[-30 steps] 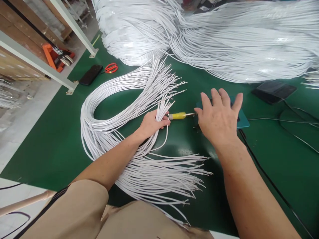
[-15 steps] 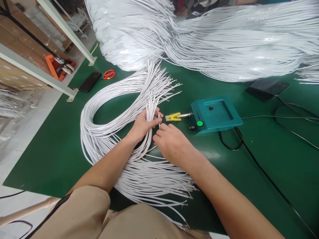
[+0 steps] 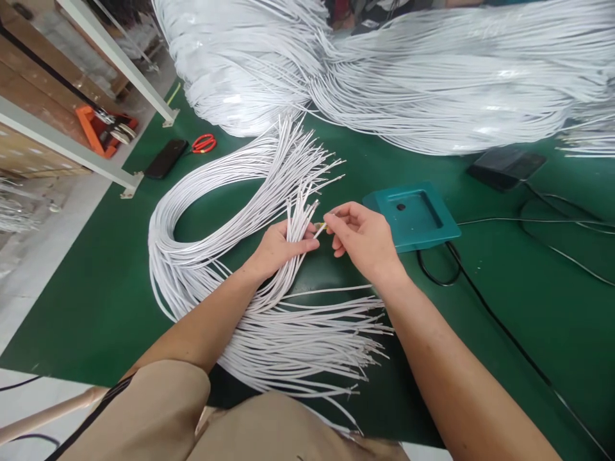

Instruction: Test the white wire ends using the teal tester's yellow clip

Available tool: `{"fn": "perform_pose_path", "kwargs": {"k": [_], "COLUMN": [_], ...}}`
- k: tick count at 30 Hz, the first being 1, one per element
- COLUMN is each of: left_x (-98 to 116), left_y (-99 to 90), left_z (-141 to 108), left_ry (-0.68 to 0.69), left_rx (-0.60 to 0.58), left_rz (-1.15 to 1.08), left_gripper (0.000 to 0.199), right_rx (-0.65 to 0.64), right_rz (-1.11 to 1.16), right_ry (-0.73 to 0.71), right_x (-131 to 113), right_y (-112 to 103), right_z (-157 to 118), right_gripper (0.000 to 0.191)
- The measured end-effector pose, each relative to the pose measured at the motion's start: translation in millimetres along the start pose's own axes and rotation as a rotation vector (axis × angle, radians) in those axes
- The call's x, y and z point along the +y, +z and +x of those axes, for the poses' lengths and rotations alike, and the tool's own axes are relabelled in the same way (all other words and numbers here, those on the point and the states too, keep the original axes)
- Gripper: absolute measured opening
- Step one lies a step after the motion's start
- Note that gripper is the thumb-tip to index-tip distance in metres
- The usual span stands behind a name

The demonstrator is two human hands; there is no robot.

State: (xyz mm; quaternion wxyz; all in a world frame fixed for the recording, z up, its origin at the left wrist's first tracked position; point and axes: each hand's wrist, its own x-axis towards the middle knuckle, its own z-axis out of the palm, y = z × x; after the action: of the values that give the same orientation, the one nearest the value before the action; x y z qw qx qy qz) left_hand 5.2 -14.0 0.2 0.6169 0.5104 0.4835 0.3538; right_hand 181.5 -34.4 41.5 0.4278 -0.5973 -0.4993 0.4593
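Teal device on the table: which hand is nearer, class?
Right. The right hand partly covers the left side of the teal device in view; the left hand is farther left, holding white cables.

The person's left forearm slants up from the lower left of the frame, the left hand near the centre with fingers curled and thumb extended rightward. The right forearm rises from the lower right; the right hand sits just beside, thumb and forefinger pinched.
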Motion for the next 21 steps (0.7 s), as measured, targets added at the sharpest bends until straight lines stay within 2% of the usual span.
{"fn": "perform_pose_path", "kwargs": {"k": [4, 7, 14, 17, 21], "left_x": [3.8, 6.1, 9.5, 10.2, 9.2], "left_y": [7.7, 11.3, 13.8, 13.7, 13.2], "left_z": [-4.5, -5.8, -9.7, -10.5, -9.8], "left_ry": [0.041, 0.08, 0.107, 0.107, 0.122], "left_rx": [-0.052, -0.018, 0.102, 0.085, 0.059], "left_rz": [-0.048, -0.133, -0.007, -0.009, -0.084], "left_gripper": [0.031, 0.033, 0.035, 0.032, 0.031], "right_rx": [-0.046, -0.096, 0.0, -0.048, -0.128], "right_rz": [0.183, 0.198, 0.276, 0.353, 0.547], "right_ry": [0.016, 0.037, 0.021, 0.028, 0.136], "right_x": [0.5, -1.9, 1.5, 5.1, 6.8], "right_y": [3.4, 7.0, 16.7, 17.9, 17.4], "right_z": [-1.3, -2.8, -3.3, -2.3, -1.8], "right_gripper": [0.019, 0.019, 0.019, 0.018, 0.019]}}
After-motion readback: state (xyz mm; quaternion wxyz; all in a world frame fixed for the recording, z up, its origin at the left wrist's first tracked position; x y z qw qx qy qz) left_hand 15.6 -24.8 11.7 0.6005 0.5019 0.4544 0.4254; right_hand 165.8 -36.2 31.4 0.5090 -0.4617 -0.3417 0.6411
